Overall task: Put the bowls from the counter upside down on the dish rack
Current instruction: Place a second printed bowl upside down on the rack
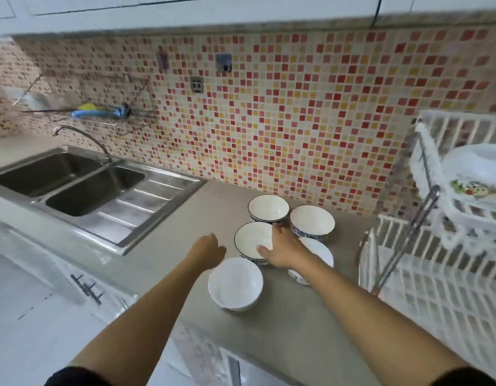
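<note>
My right hand (283, 247) lies spread over the middle bowl (251, 240) among five crowded on the worktop (163, 254), left hand (209, 246) empty beside; lifting carelessly, my fingers could knock its touching neighbours.

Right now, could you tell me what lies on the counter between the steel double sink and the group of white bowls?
Head view: that stretch of grey counter is bare between the steel double sink and the white bowls.
</note>
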The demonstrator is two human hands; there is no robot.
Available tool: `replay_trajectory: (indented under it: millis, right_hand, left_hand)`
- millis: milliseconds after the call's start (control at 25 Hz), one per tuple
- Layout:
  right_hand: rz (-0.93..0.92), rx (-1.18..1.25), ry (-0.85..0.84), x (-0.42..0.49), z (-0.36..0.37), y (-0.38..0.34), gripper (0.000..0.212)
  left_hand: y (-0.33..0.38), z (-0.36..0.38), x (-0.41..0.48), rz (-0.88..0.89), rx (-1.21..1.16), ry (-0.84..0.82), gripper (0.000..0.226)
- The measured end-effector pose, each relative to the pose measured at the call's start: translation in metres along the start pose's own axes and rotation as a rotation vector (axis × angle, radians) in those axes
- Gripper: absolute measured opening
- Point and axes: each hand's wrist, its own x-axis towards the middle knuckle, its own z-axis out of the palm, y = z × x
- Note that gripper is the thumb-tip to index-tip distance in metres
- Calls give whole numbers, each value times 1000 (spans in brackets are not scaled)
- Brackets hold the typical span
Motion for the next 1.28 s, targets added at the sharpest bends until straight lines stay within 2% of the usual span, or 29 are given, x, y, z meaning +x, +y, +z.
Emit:
replay_trajectory:
  millis: [80, 240, 320, 440, 520, 640, 760, 840, 920, 1000, 1040, 1120, 1160, 1240, 1280]
  right_hand:
    - [106, 109, -44, 9, 52, 12, 81]
    - [236, 353, -54, 16, 122, 23, 65]
    - [266, 390, -63, 19, 135, 24, 57]
    - [218, 455, -57, 15, 140, 27, 51]
    - [165, 567, 8, 3, 125, 22, 47]
    - [52, 789, 206, -14, 70, 9, 48]
    - [-45, 1102, 329, -42, -17, -11, 75]
    - [-137, 1191, 388, -64, -77, -14, 79]
    - [-225, 1188, 460, -95, -133, -12, 86]
    - [-261, 1143, 553, -122, -176, 1, 105]
    - [-283, 1118, 600, -138, -196, 9, 100]
    - [-320, 1072, 674, -159, -226, 26, 69]
    - [-338, 1039, 711, -170, -242, 39, 62]
    - [-334, 925, 777, -190, -268, 68, 62]
    - [-330, 830, 784, -199, -279, 83, 73]
  left_hand:
    - [-31, 35, 7, -43, 4, -61, 41]
    - [-58, 90, 6, -91, -62, -139, 48]
    - [-62, 98, 4, -95, -111, -113, 47]
    - [-58, 83, -5, -42, -184, 50, 41]
    - [-50, 57, -14, 44, -271, 173, 44]
    - [-22, 1, -30, 223, -436, 398, 44]
    - [28, -57, -52, 472, -622, 584, 36]
    - [65, -89, -67, 620, -762, 612, 32]
    - [102, -115, -87, 804, -905, 557, 30]
    - [140, -135, -109, 964, -1027, 428, 30]
    - [160, -140, -117, 1019, -1069, 359, 29]
    - [193, -144, -126, 1077, -1102, 249, 25]
    - [213, -143, -129, 1096, -1108, 193, 19]
    - [250, -141, -135, 1131, -1086, 103, 9]
    - [267, -140, -139, 1151, -1060, 82, 14]
